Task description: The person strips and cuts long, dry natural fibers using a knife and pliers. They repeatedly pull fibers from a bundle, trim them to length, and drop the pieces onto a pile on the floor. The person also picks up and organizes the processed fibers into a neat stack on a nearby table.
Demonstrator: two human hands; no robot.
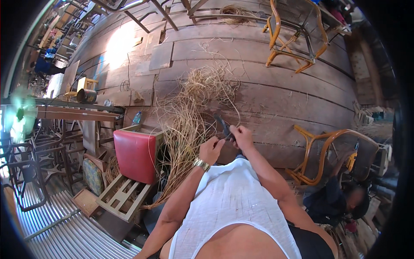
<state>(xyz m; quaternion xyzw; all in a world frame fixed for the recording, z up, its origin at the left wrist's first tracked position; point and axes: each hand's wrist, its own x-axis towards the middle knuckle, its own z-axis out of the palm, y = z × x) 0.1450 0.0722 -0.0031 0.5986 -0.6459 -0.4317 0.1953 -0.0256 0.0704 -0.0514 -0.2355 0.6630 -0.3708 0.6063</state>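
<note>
My right hand (242,137) is closed at the lower end of a dark, elongated tool (223,124), whose exact kind I cannot make out. The tool slants up and to the left over the plank floor. Close beside it, my left hand (210,150), with a metal-banded watch (201,164) on its wrist, has its fingers pinched together near the tool's lower end. What lies between those fingers is too small to tell. Long loose strands of cane (183,136) spread over the floor left of my hands, and a tangled heap (209,84) lies beyond them.
At left stands a wooden chair with a red padded part (136,155); a plastic bottle (137,118) is behind it. Curved cane chairs stand at far right (297,32) and near right (317,157). Another person (334,198) at right holds a yellow tool (352,161).
</note>
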